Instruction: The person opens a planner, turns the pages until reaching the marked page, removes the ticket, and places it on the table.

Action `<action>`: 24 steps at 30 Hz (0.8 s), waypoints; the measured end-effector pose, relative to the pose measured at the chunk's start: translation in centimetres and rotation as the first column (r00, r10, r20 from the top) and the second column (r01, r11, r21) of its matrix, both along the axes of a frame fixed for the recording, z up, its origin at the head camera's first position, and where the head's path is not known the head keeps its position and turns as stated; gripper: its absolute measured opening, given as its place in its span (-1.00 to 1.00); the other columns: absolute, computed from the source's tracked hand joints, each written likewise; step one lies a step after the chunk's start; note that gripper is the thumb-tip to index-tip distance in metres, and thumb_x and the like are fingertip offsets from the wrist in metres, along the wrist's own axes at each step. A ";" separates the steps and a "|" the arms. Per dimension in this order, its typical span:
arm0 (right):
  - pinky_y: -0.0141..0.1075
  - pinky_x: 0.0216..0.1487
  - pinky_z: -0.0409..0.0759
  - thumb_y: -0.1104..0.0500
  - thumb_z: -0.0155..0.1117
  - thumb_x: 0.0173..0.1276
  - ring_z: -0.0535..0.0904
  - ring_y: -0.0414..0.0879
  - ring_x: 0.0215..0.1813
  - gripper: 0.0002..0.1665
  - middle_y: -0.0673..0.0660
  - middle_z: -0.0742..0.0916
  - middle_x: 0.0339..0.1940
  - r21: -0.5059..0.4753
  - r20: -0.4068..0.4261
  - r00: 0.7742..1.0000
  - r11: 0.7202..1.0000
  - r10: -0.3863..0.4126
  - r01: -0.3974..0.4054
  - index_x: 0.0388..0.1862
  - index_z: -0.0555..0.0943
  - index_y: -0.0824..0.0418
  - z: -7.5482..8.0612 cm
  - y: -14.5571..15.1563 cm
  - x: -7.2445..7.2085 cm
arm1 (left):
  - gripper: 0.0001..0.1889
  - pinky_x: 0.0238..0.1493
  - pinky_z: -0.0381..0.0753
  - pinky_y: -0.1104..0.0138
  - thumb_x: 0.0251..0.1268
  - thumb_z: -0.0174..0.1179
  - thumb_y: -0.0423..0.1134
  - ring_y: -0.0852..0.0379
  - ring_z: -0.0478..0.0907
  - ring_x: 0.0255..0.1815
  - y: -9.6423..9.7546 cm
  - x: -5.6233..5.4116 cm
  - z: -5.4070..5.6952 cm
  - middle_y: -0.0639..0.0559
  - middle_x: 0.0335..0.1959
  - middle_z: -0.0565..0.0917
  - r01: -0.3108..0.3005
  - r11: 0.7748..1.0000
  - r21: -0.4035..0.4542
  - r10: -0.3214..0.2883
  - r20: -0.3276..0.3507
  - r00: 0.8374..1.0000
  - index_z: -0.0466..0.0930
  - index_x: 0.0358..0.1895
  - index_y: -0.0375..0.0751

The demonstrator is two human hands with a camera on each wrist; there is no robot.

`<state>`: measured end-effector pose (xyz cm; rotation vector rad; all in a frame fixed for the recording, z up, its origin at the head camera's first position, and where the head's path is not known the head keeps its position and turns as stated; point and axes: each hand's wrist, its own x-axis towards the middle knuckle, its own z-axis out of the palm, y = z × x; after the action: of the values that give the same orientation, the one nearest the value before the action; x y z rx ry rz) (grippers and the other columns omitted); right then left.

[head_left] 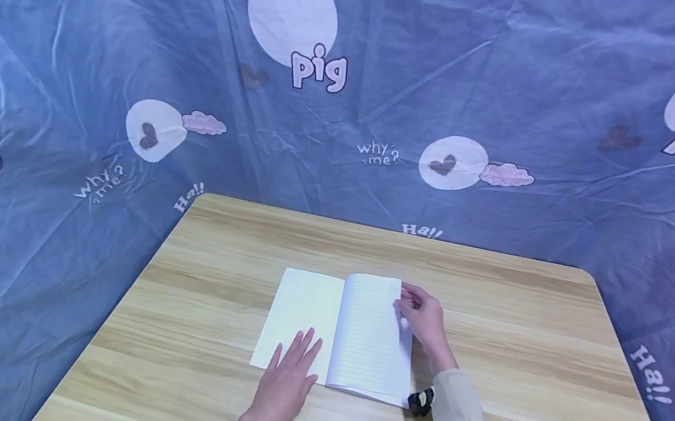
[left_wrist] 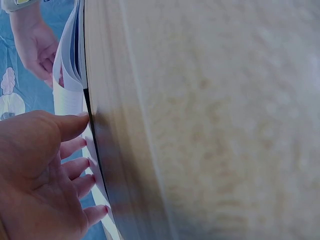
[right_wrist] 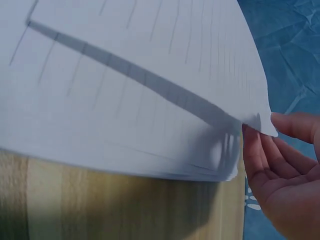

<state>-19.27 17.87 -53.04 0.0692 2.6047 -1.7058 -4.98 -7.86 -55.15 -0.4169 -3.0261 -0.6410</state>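
An open notebook with lined pages lies on the wooden table. Its left side is a plain pale page, and my left hand rests on the lower part of it with fingers spread. In the left wrist view the fingertips of the left hand touch the notebook near its edge. At the upper right corner my right hand pinches a lined page between thumb and fingers. That page is lifted and curved, casting a shadow on the sheets below.
The wooden table extends around the notebook on all sides. A black object shows at the right wrist beside the notebook's lower right corner. Blue printed cloth hangs behind the table and at both sides.
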 end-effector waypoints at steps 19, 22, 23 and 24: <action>-0.36 -0.02 0.66 0.33 0.32 0.34 0.70 -0.26 -0.10 -0.53 0.36 0.67 0.10 -0.284 0.084 0.996 0.959 0.010 0.015 0.22 0.55 0.42 1.8 0.7 0.6 | -0.39 0.43 0.10 -0.17 0.36 0.21 -0.20 -0.12 0.09 0.52 -0.1 -0.1 -0.3 -0.13 0.52 0.18 0.002 1.000 -0.008 -0.002 -0.004 1.000 0.30 0.45 -0.21; -0.28 0.00 0.67 0.32 0.33 0.34 0.71 -0.23 -0.12 -0.52 0.35 0.68 0.10 -0.310 0.081 0.996 0.951 0.030 -0.003 0.22 0.55 0.41 2.0 0.5 0.6 | -0.39 0.43 0.11 -0.17 0.35 0.21 -0.20 -0.13 0.10 0.52 -0.1 -0.1 -0.2 -0.14 0.52 0.19 0.005 1.000 -0.008 -0.005 -0.013 1.000 0.30 0.44 -0.22; -0.26 0.01 0.67 0.32 0.33 0.33 0.71 -0.22 -0.12 -0.52 0.35 0.68 0.09 -0.319 0.077 0.996 0.948 0.036 -0.009 0.22 0.55 0.41 2.1 0.4 0.6 | -0.39 0.43 0.12 -0.17 0.35 0.21 -0.20 -0.13 0.10 0.52 -0.1 0.0 -0.2 -0.14 0.52 0.19 0.006 1.000 -0.009 -0.006 -0.016 1.000 0.30 0.44 -0.22; -0.25 0.01 0.67 0.32 0.33 0.34 0.71 -0.22 -0.12 -0.52 0.35 0.68 0.09 -0.323 0.072 0.996 0.946 0.043 -0.017 0.22 0.54 0.42 2.2 0.4 0.6 | -0.39 0.43 0.12 -0.17 0.35 0.21 -0.21 -0.13 0.10 0.52 -0.1 0.0 -0.2 -0.14 0.52 0.19 0.006 1.000 -0.009 -0.007 -0.017 1.000 0.31 0.44 -0.22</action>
<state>-18.64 18.22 -50.83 0.0859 2.2267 -2.0458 -5.01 -7.97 -55.31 -0.4304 -3.0143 -0.6214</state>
